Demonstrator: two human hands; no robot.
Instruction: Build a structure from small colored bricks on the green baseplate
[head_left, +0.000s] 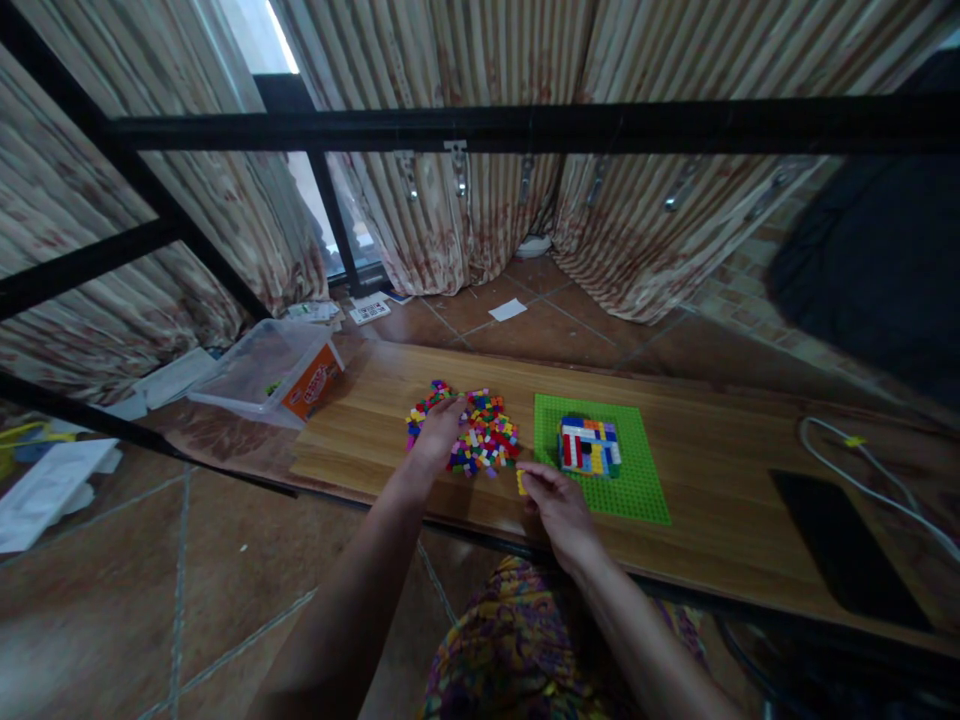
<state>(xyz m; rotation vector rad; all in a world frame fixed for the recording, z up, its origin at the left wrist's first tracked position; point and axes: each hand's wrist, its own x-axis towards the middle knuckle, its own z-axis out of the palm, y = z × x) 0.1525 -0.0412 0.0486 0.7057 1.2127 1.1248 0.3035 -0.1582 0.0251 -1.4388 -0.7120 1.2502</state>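
My left hand reaches into a spread pile of small coloured toy bricks on the wooden table. Its fingertips are among the bricks, and whether they grip one is hidden. Closer to the table's front edge, my right hand pinches a yellow toy brick between thumb and fingers. Just beyond that hand lies a green baseplate. On the plate stands a low block built of red, white, blue, yellow and orange bricks, with a dark gap near its middle.
A clear plastic bin with an orange label stands at the table's left end. Toward the right lie a black flat panel and a white cable. A black metal bar with hanging clips crosses above the table.
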